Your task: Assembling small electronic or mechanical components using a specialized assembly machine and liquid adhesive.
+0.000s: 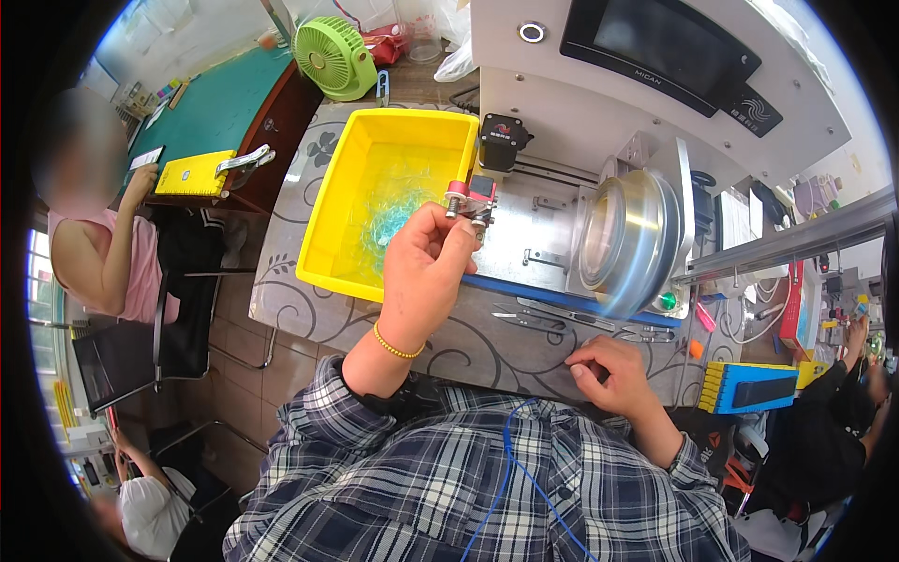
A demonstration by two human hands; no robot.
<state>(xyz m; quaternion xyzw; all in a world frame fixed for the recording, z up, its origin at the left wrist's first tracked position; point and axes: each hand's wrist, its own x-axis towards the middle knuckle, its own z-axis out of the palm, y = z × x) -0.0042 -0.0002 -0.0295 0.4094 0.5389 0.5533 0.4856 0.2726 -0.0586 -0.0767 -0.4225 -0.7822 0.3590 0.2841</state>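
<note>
A small metal-and-red fixture (479, 200) is at the left hand (420, 272), above the right rim of a yellow bin (321, 234) and close to the machine's rail bed; whether it is loose or mounted on the machine, I cannot tell. Left thumb and forefinger are closed on its lower metal part, a fingertip pinch that presumably suits so small a piece. The right hand (613, 377) grips nothing that shows; it lies loosely curled at the near edge of the patterned table (449, 361). Clear and teal strands (389, 220) lie heaped in the bin, which probably stands against the rail bed to catch or supply them. Right of the fixture, a clear-rimmed reel (623, 244) is mounted on the machine, its edge blurred. Slender metal tools (534, 318) lie just in front of the blue-edged base, perhaps to keep them within reach. Pale lettering and a logo mark the dark screen panel (665, 47), and a black motor block (504, 140) bears a small red-and-white emblem. Beyond the bin stands a green fan (334, 58); at far left, a seated co-worker (103, 253) holds up a flat, phone-like object (145, 161).
</note>
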